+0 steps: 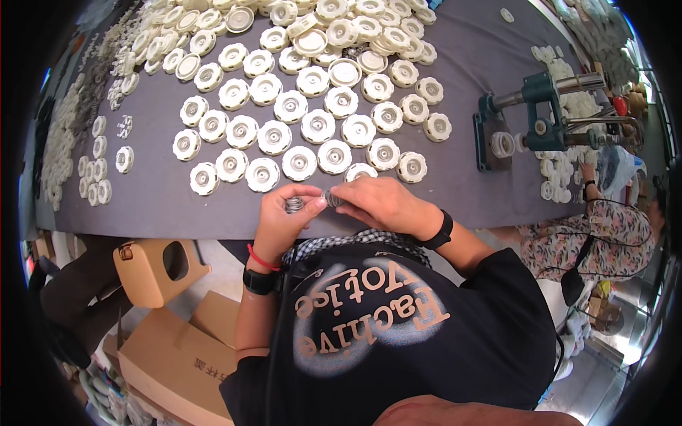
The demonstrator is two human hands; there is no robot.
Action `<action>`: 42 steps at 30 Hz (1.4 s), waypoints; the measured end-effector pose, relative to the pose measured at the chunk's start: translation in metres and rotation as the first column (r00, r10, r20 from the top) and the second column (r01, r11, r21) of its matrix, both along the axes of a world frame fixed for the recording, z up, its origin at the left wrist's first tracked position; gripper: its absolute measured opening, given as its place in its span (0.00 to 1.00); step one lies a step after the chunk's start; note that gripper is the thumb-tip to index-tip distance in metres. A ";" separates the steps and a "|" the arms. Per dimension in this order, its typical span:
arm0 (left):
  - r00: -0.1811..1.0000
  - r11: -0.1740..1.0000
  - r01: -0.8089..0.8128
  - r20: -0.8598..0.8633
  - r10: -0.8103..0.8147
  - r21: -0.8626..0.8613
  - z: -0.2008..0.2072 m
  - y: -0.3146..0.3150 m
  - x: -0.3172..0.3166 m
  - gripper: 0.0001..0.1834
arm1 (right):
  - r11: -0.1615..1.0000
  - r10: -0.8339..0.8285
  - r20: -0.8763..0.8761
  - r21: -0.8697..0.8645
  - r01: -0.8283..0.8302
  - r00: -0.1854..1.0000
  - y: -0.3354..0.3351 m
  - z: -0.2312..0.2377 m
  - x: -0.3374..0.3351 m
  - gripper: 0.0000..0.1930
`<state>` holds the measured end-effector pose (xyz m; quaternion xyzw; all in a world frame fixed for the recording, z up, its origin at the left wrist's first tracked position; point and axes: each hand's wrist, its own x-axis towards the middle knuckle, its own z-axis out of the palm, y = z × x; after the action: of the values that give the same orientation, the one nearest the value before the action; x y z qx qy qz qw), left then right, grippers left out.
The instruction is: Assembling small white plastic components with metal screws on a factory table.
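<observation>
At the near edge of the grey-covered table, my left hand (278, 213) is closed around a metal coil spring (294, 205), with its thumb and fingertips reaching to the right. My right hand (383, 204) meets it there, fingers curled, and between the two sets of fingertips sits more coiled spring wire (332, 199). Whether these are separate springs or several tangled together is hard to make out. Just beyond my hands lie rows of round white plastic caps (299, 163) with scalloped rims, many showing a metal coil in the centre. One cap (361, 171) is partly covered by my right hand.
A heap of white caps (341, 34) fills the far side. Small white parts (99, 170) lie at the left. A green hand press (540, 106) stands at the right. Another person in a floral garment (604, 238) is beyond it. A tan stool (153, 273) and cardboard box (177, 358) stand below.
</observation>
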<state>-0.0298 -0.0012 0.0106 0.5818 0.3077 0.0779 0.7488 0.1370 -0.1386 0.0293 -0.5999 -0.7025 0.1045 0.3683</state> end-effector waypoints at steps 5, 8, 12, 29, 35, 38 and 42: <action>0.994 0.993 0.099 -0.047 -0.102 -0.060 -0.006 0.007 0.008 0.12 | 0.994 0.097 0.110 -0.061 -0.091 0.989 -0.009 -0.011 0.020 0.21; 0.988 0.998 0.058 -0.139 -0.062 -0.033 -0.011 0.020 0.007 0.11 | 0.989 0.083 0.199 -0.136 -0.056 0.976 -0.013 -0.013 0.033 0.22; 0.998 0.999 0.018 0.054 -0.020 0.032 0.000 0.016 0.017 0.10 | 0.916 -0.347 -0.625 -0.387 0.109 0.699 -0.006 0.001 0.031 0.20; 0.969 0.806 -0.095 0.240 -0.059 0.585 -0.010 -0.004 0.019 0.07 | 0.816 -0.552 -0.833 -0.549 -0.183 0.034 0.003 -0.005 0.015 0.17; 0.975 0.799 -0.114 0.220 -0.023 0.590 -0.002 -0.008 0.017 0.06 | 0.805 -0.563 -0.826 -0.549 -0.223 0.001 0.005 0.001 0.008 0.17; 0.984 0.842 -0.079 0.178 -0.020 0.534 -0.002 -0.008 0.012 0.06 | 0.779 -0.581 -0.814 -0.565 -0.274 0.027 0.006 0.002 0.007 0.18; 0.978 0.816 0.012 0.161 -0.129 0.577 0.002 -0.005 0.009 0.06 | 0.761 -0.588 -0.809 -0.561 -0.326 0.019 0.005 -0.001 0.007 0.18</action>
<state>-0.0203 -0.0066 0.0122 0.7806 0.1742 0.1950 0.5677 0.1438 -0.1336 0.0279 -0.5015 -0.0931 0.6753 0.5327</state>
